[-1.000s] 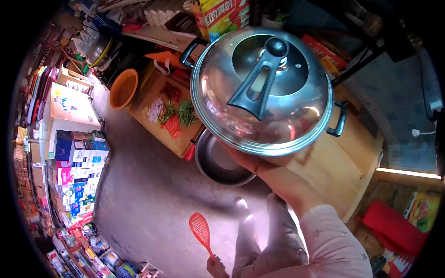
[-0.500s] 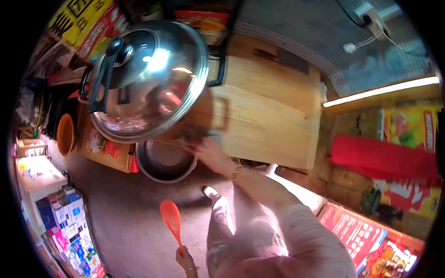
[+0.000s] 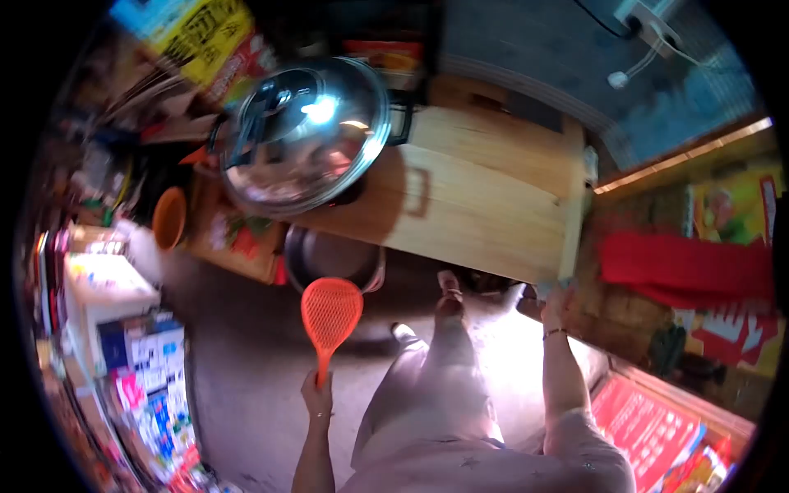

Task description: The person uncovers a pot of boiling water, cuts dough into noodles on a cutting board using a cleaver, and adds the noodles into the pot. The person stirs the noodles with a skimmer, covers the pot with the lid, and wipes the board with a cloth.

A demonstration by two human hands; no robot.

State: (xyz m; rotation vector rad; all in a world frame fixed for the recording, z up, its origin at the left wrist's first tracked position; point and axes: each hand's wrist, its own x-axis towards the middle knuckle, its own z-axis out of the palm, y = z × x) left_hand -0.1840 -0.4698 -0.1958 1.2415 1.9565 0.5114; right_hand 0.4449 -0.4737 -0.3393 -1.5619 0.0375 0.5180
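Observation:
My left hand [image 3: 318, 393] is closed round the handle of an orange slotted skimmer [image 3: 332, 316], its mesh-like head pointing up over the floor. Behind that head, a round dark basin [image 3: 333, 253] stands low beside the table's front edge, partly covered by the skimmer. My right hand [image 3: 558, 306] is at the right front corner of the wooden table [image 3: 485, 197]. Its fingers look bent round something greyish, too blurred to name. A large shiny pot with a domed lid [image 3: 316, 152] stands on the table's left part.
An orange bowl [image 3: 169, 218] and a wooden board with chopped food [image 3: 238, 238] are at the left. A red cloth roll [image 3: 682, 271] lies on the right. White sockets with cables [image 3: 649, 33] are at the back. A white cabinet [image 3: 111, 283] stands far left.
My right hand has moved from beside the pot to the table's right corner. The skimmer has been raised in my left hand, up to the basin. The view has shifted a little.

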